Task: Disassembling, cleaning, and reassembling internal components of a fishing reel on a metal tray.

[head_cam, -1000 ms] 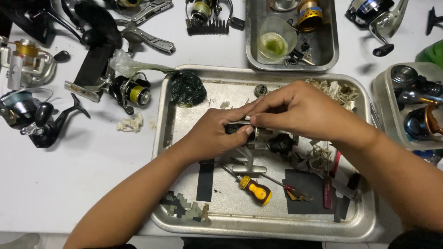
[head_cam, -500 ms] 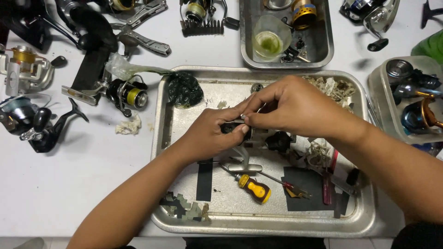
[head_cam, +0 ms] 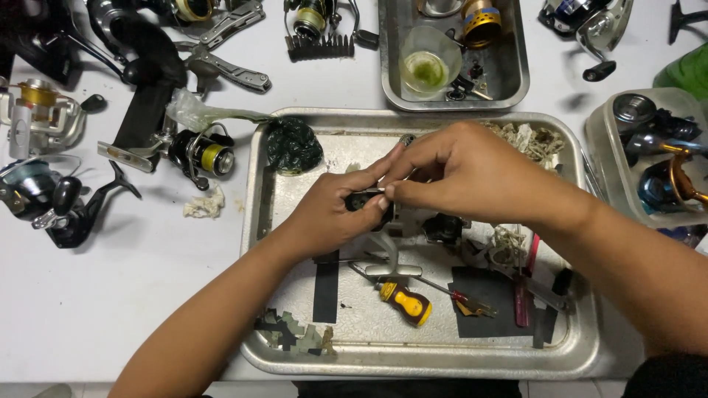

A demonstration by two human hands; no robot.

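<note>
Two hands meet over the steel tray (head_cam: 254,221) on the white desk (head_cam: 110,295). Nearest, a yellow-handled screwdriver (head_cam: 405,302) lies loose. Left hand (head_cam: 328,214) cups a small dark reel part (head_cam: 363,199) — mostly hidden. Right hand (head_cam: 472,177) pinches its near end with thumb and forefinger; the piece pinched cannot be made out. Beyond, a second tray (head_cam: 516,74) holds a clear cup (head_cam: 428,63); fishing reels (head_cam: 199,155) lie left, some cut off.

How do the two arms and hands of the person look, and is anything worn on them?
The left hand and right hand are bare: no gloves, rings or watch are visible. Both forearms are uncovered. Only at the lower right corner a dark sleeve edge appears on the right arm.
</note>
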